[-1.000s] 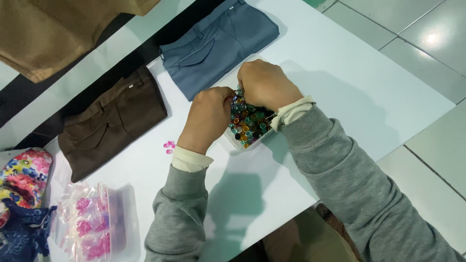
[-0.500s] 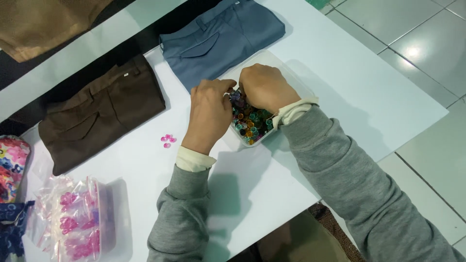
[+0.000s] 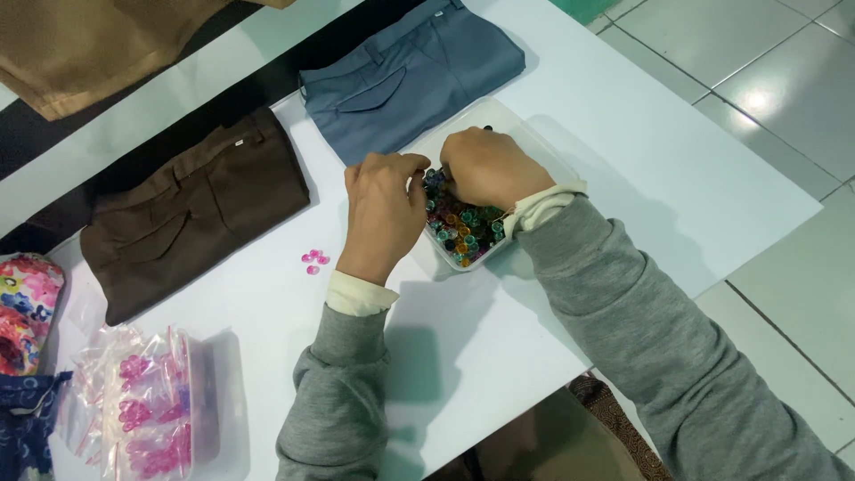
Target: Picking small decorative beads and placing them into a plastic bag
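Both hands (image 3: 436, 191) dig in one bead tray (image 3: 543, 151).

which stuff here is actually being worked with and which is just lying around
In use:
left hand
right hand
clear tray
coloured beads

Lying about:
blue trousers
brown trousers
tan cloth
pink beads loose on the table
bags of pink beads
floral cloth
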